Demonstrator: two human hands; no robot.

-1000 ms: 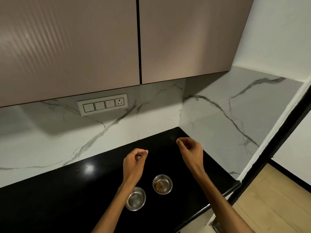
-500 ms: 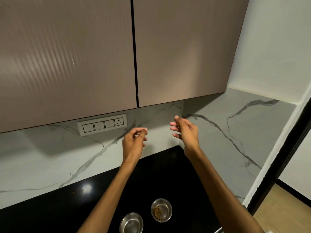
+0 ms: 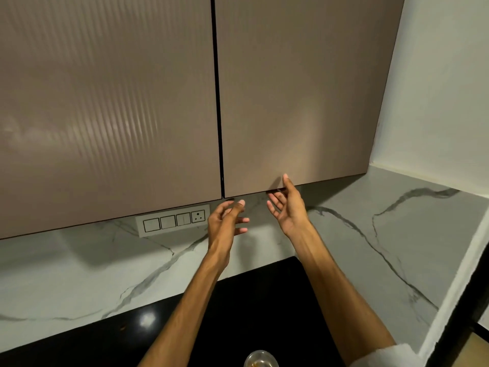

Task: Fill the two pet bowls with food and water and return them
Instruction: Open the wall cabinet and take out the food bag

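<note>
Both hands are raised toward the wall cabinets. My right hand [image 3: 287, 206] is open, and its fingertips reach the bottom edge of the right cabinet door [image 3: 293, 102]. My left hand [image 3: 225, 222] hovers just below the gap between the two doors, fingers loosely spread, holding nothing. One steel bowl [image 3: 260, 359] with brown kibble shows only its rim at the bottom edge, on the black countertop [image 3: 251, 300]. The second bowl is out of view.
The left cabinet door [image 3: 105, 102] is closed. A white switch panel with a socket [image 3: 173, 221] sits on the marble backsplash under it. A white wall [image 3: 436, 88] closes the corner on the right, with a dark door frame [image 3: 476, 308] beyond.
Both hands rose from above the bowls to the cabinet's lower edge. My view tilted up, so one bowl left the frame and the other slid to the bottom edge.
</note>
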